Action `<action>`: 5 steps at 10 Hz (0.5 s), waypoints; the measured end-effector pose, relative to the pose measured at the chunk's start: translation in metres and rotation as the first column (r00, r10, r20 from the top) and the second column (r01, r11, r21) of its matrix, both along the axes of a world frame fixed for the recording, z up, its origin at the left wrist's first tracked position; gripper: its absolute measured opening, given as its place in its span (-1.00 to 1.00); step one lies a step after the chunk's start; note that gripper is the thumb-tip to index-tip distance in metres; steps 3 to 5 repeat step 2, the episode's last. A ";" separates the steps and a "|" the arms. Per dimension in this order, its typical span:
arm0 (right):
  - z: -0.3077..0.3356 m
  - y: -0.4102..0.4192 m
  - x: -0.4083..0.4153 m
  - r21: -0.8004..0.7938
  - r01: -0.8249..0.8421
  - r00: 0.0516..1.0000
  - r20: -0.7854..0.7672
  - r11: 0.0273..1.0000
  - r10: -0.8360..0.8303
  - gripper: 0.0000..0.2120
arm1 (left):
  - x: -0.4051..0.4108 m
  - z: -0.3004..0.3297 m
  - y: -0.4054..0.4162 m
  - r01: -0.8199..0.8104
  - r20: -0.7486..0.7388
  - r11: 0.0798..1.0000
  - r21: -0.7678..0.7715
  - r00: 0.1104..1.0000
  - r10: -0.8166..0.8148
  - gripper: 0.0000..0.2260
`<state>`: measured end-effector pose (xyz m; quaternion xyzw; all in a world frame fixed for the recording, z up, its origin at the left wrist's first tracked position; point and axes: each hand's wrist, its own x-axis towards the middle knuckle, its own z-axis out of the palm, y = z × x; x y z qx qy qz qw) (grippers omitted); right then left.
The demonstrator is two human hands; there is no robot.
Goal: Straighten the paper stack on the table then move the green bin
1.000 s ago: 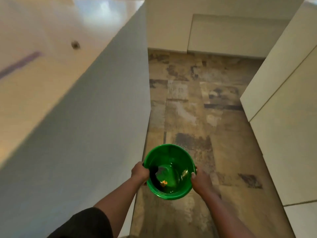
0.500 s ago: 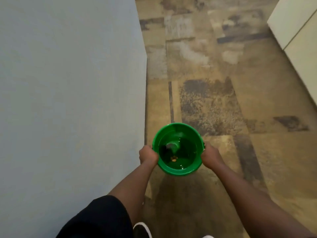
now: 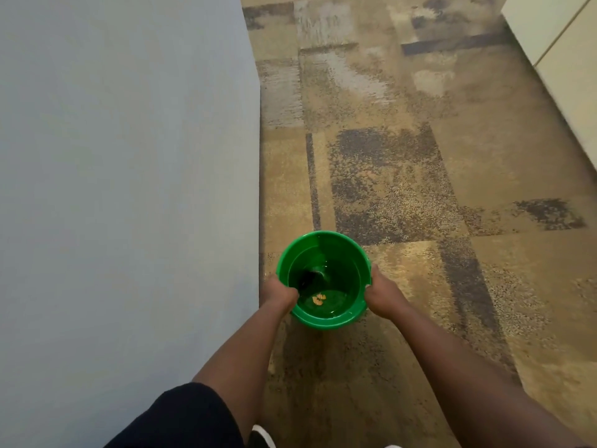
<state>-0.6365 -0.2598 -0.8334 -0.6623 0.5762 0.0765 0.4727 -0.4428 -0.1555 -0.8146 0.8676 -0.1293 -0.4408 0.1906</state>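
Both hands gripping the round green plastic bin (image 3: 336, 318) over patterned brown carpet (image 3: 420, 156).
I'm seeing the left hand (image 3: 280, 294) and right hand (image 3: 382, 294) curling around opposite rims; no writing is showing.

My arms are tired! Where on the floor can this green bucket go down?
Bare carpet lies ahead of the green bin, between the blue-grey wall and the pale cabinets. It is tighter by the left hand, next to the wall; the right hand has open floor beside it.
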 end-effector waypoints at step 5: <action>0.083 0.002 -0.008 -0.281 -0.293 0.935 -0.286 0.914 0.212 -0.35 | -0.022 0.075 0.004 0.281 0.478 0.955 -0.096 0.854 -0.203 -0.57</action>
